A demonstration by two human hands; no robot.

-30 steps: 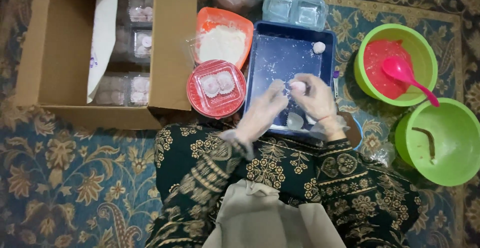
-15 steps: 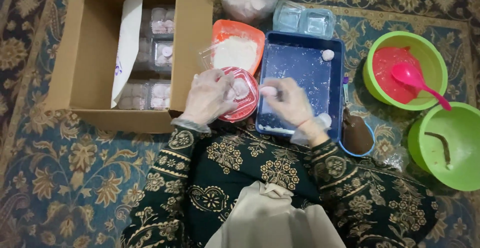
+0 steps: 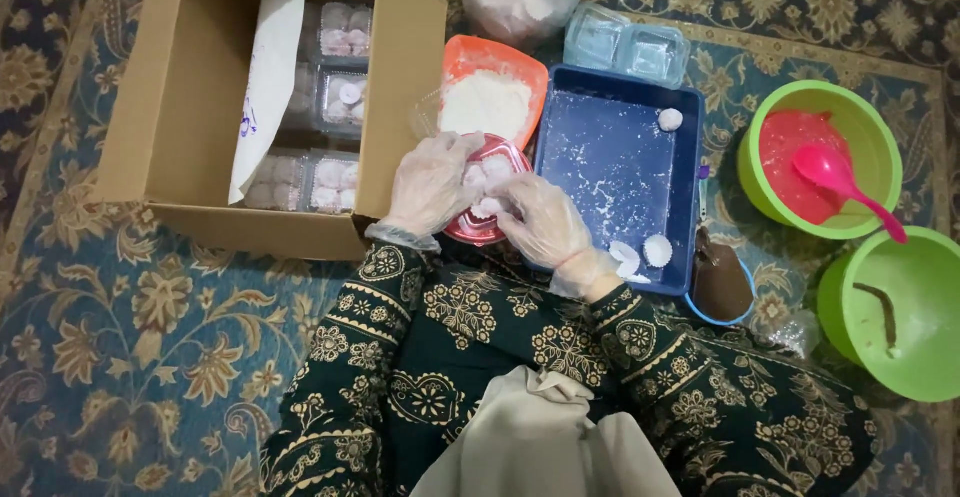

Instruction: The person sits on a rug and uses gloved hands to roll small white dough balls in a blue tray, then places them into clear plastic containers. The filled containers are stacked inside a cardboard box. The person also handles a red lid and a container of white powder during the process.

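Two clear-gloved hands, left hand [image 3: 430, 185] and right hand [image 3: 540, 219], curl their fingers around a round red plastic container [image 3: 487, 202] beside a flour-dusted blue rectangular tray [image 3: 620, 162].

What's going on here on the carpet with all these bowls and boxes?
A person sitting on a patterned carpet works with both gloved hands over a small red tub. The left hand steadies the tub while the right hand sets a pale round sweet into it. Beside them lie a floured blue tray, an orange dish of white powder and a cardboard box holding packed clear containers. Two green bowls stand to the right.
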